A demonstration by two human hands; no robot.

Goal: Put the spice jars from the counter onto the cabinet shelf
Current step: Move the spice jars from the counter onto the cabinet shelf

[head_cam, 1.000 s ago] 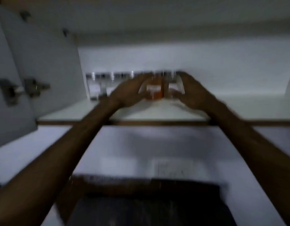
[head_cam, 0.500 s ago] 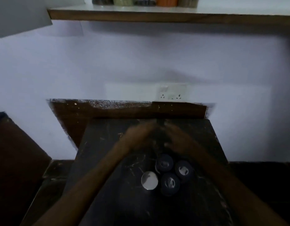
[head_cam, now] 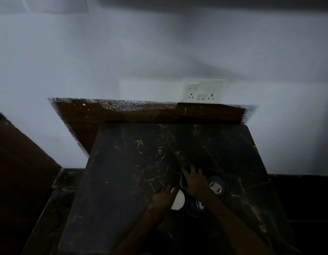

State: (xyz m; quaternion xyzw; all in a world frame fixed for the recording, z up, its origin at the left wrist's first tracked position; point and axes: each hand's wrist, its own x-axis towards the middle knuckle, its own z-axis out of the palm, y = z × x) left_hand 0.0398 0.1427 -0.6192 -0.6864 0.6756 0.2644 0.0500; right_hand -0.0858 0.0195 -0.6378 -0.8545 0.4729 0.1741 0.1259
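Four spice jars cluster on the dark marble worktop; the right hand is closed over the farthest jar; the left hand has its fingers spread against the white-lidded jar, just nearer; a dark-lidded jar stands right of the farthest jar; another dark-lidded one sits beside the white lid.

Left hand spread, right hand cupped

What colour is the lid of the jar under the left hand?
White or pale; the lid stands out against the dark marble counter in the head view, beside the left hand.
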